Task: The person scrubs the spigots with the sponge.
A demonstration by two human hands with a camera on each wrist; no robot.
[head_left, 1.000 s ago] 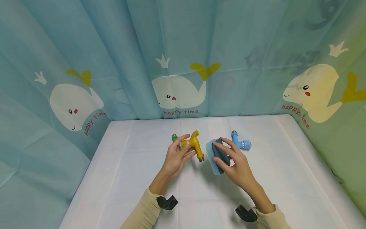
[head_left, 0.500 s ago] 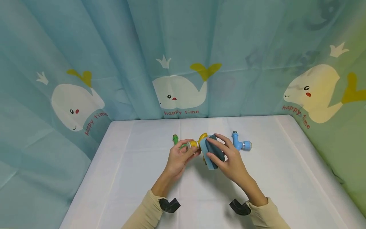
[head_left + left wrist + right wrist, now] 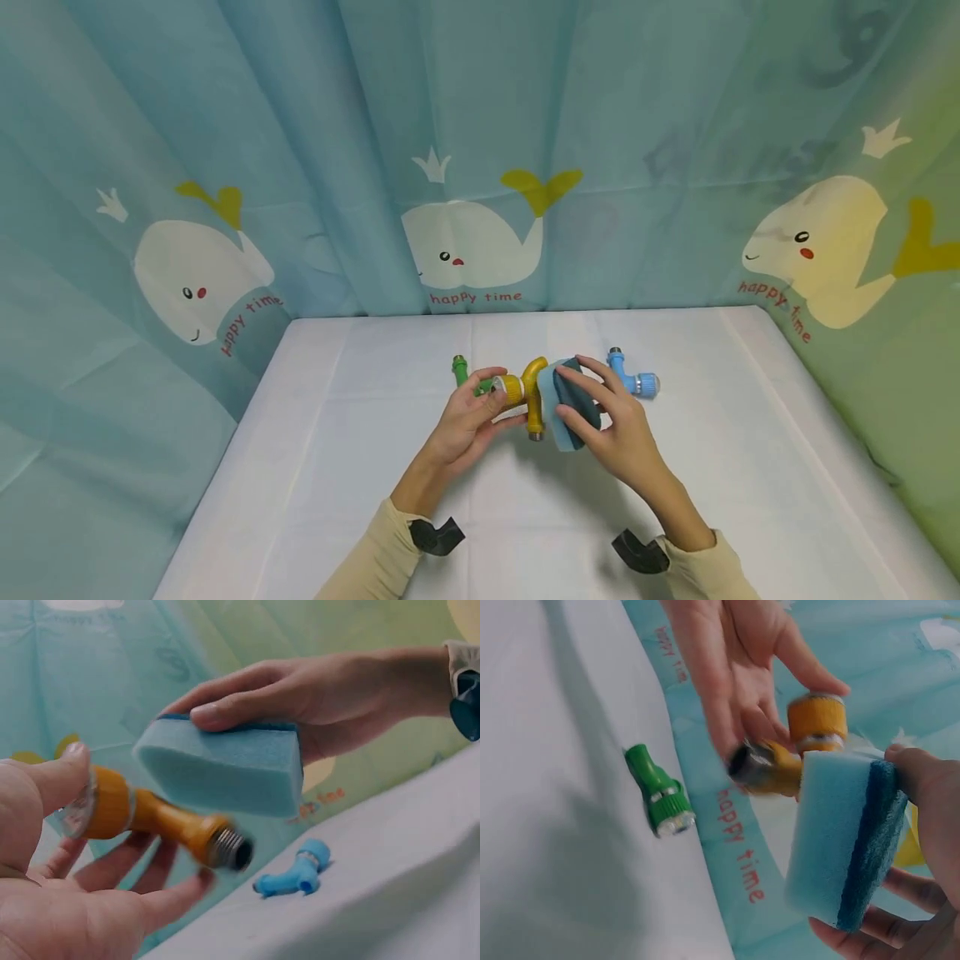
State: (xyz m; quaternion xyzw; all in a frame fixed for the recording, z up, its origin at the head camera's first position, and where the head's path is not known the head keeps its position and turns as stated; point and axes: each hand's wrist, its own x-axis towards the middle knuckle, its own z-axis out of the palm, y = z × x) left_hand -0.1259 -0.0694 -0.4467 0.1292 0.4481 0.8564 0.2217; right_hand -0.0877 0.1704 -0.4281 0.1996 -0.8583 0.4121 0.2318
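My left hand [image 3: 467, 423] pinches a yellow faucet [image 3: 534, 398] by its knob, thumb on one side, raised above the table. Its threaded metal end [image 3: 234, 849] points down in the head view. In my right hand [image 3: 626, 429] is a two-layer sponge [image 3: 550, 408], pale blue foam with a dark blue scouring side [image 3: 871, 840]. Thumb and fingers grip the dark side, and the pale foam faces the faucet. The sponge is close beside the faucet; whether they touch I cannot tell.
Behind my left hand a green faucet [image 3: 460, 367] lies on the white-covered table [image 3: 337, 467]. A light blue faucet [image 3: 621, 367] lies beyond my right hand. Whale-printed curtains [image 3: 480, 100] enclose the table's back and sides.
The sponge moved left over the yellow faucet, then back a little to the right. The faucet has turned in my left hand, its knob now facing more toward the head camera.
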